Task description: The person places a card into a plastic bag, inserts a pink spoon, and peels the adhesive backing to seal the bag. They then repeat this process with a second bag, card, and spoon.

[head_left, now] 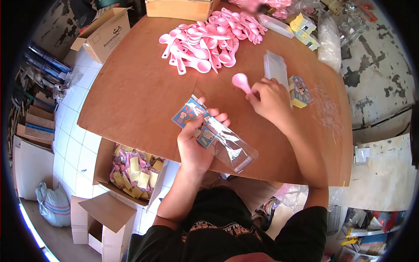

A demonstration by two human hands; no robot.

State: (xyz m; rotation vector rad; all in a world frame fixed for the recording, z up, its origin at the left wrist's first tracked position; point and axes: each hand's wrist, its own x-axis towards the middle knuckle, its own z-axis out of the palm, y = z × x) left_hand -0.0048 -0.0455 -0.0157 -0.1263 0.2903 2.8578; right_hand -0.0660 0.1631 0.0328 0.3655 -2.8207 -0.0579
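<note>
My left hand (194, 142) grips a clear plastic bag (233, 150) with a blue printed card (188, 114) in its upper part. The bag's lower end hangs toward the table's front edge. My right hand (271, 100) pinches a pink plastic spoon (241, 81) by its handle, the bowl pointing away from me. Just beyond that hand lies a stack of clear bags (275, 65). To its right sits a stack of printed cards (300, 91), yellow on the side. A heap of pink spoons (203, 41) covers the far middle of the table.
The brown table (131, 100) has an open carton (126, 174) below its left edge, filled with bagged spoons and yellow cards. Another open box (104, 222) stands nearer me. At the far right are yellow card stacks (304, 30) and a plastic roll (328, 46).
</note>
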